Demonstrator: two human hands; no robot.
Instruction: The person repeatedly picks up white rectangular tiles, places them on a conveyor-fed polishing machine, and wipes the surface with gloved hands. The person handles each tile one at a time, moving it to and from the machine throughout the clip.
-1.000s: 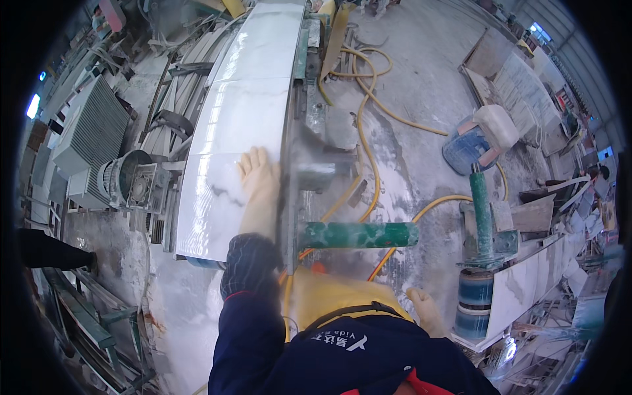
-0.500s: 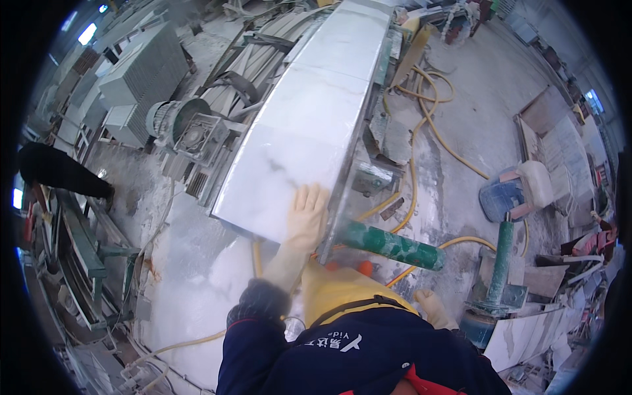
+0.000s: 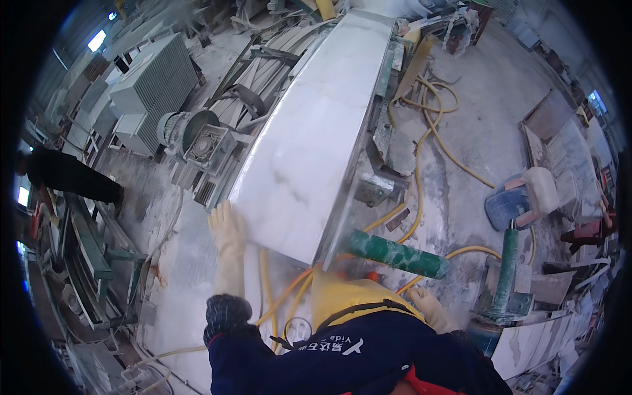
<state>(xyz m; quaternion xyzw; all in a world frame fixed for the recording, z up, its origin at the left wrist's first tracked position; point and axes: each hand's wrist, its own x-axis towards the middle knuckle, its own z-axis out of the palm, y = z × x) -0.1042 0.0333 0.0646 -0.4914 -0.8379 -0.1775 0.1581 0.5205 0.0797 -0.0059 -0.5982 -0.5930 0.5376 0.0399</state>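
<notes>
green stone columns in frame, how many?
2. One green column lies flat just past the slab's near end, close to the right hand. A second green column stands upright further right. More could be hidden in clutter.

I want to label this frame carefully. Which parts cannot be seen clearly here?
- Right hand: head view, its fingers and any held thing hidden behind the yellow apron.
- Left hand: its fingers lie at the white marble slab corner; actual grip unclear.
</notes>
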